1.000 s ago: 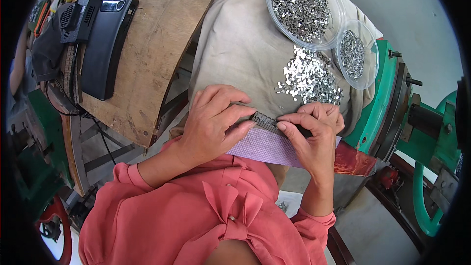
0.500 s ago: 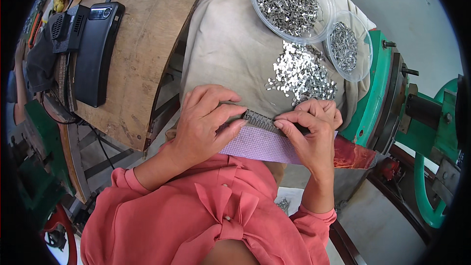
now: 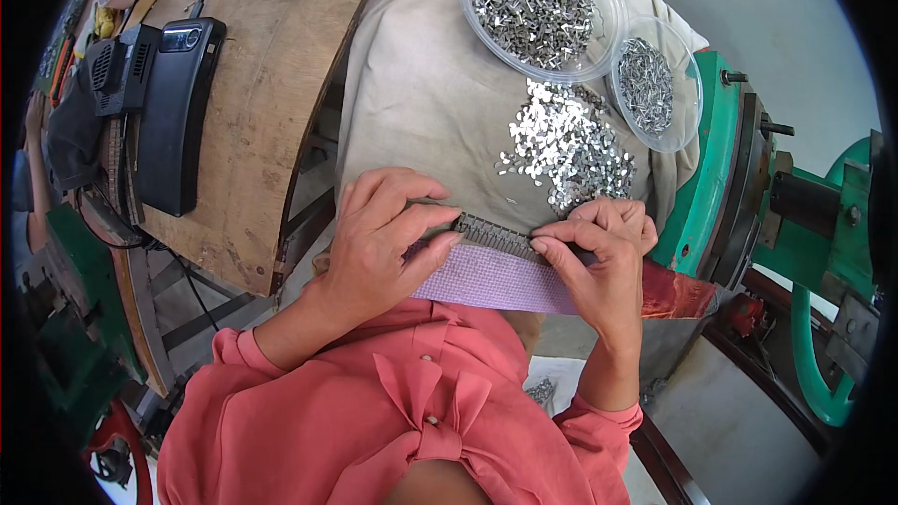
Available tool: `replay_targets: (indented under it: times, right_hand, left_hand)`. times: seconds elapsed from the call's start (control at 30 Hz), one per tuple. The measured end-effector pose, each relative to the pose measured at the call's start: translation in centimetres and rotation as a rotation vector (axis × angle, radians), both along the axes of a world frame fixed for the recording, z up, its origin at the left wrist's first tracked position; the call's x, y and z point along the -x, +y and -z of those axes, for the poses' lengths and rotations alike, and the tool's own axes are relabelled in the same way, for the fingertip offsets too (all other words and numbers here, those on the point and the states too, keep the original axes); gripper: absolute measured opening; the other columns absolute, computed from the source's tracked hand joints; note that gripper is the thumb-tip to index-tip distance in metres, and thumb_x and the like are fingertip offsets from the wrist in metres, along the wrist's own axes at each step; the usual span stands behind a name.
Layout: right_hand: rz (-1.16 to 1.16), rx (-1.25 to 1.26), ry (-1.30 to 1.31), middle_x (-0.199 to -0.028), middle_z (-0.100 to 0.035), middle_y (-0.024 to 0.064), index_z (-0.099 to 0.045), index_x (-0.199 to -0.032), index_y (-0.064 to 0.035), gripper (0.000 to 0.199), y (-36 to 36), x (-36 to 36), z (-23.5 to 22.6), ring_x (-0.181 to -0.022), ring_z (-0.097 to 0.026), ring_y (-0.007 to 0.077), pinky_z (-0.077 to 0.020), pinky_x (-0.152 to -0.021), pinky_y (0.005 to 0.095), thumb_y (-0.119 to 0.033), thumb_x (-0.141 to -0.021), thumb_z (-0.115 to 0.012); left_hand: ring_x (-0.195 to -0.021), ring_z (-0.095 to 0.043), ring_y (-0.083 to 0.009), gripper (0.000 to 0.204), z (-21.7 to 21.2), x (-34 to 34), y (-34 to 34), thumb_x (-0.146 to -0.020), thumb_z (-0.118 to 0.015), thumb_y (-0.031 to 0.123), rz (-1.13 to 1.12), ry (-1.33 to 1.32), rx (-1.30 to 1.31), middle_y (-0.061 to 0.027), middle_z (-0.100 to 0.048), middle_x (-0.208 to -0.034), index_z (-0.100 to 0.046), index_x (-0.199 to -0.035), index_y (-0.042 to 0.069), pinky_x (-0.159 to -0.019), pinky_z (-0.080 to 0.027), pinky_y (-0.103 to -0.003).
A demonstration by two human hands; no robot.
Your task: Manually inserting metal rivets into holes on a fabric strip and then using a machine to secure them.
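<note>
My left hand (image 3: 382,236) is closed on the left end of a dark, slotted metal strip (image 3: 496,235), pinching it between thumb and fingers. At the strip's other end my right hand (image 3: 603,257) has thumb and forefinger pressed together; whether a small piece is between them I cannot make out. The strip lies slightly tilted across my lap, above a lilac woven cloth (image 3: 500,282). Just beyond the right hand spreads a loose heap of small, shiny metal pieces (image 3: 566,150).
Behind the heap, a large clear tub (image 3: 613,2) and a smaller clear tub (image 3: 692,110) hold small metal parts. A beige cloth (image 3: 412,84) lies under them. Green machinery (image 3: 700,168) borders the right; a wooden table (image 3: 262,84) with a black phone-like device (image 3: 181,117) stands left.
My hands have moved slightly apart, so a longer stretch of the strip shows between them. The whole view has shifted a little. Both hands stay at the strip.
</note>
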State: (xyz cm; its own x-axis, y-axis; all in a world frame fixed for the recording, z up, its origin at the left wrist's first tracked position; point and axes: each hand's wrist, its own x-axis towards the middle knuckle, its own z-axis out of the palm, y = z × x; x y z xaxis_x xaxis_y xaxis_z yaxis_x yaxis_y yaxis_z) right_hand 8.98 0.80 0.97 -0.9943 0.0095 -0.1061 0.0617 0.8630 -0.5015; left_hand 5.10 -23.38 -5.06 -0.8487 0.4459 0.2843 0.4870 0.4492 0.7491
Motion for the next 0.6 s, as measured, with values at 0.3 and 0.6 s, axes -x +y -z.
replay_targets:
  times: [0.3, 0.6]
  right_hand:
    - [0.004, -0.001, 0.003, -0.082, -0.059, -0.0055, -0.080, -0.081, -0.0190, 0.012, -0.05, -0.13, 0.21, -0.093, -0.048, 0.0196, -0.0261, -0.094, 0.0416, -0.026, -0.073, -0.085]
    - [0.037, 0.005, 0.029, -0.084, -0.060, -0.0048, -0.078, -0.081, -0.0165, 0.010, 0.00, -0.58, 0.48, -0.095, -0.049, 0.0206, -0.0262, -0.094, 0.0420, -0.025, -0.077, -0.082]
  left_hand:
    - [-0.102, -0.058, -0.0282, 0.028, -0.10, 0.00, -0.02, -0.070, -0.080, 0.009, -0.004, -0.005, 0.011, -0.0061, -0.065, -0.108, -0.071, -0.097, 0.009, -0.087, -0.043, -0.039]
    - [-0.103, -0.058, -0.0277, 0.026, -0.04, 0.05, 0.00, -0.072, -0.080, 0.011, 0.000, -0.009, 0.002, -0.0053, -0.064, -0.108, -0.071, -0.096, 0.009, -0.086, -0.041, -0.039]
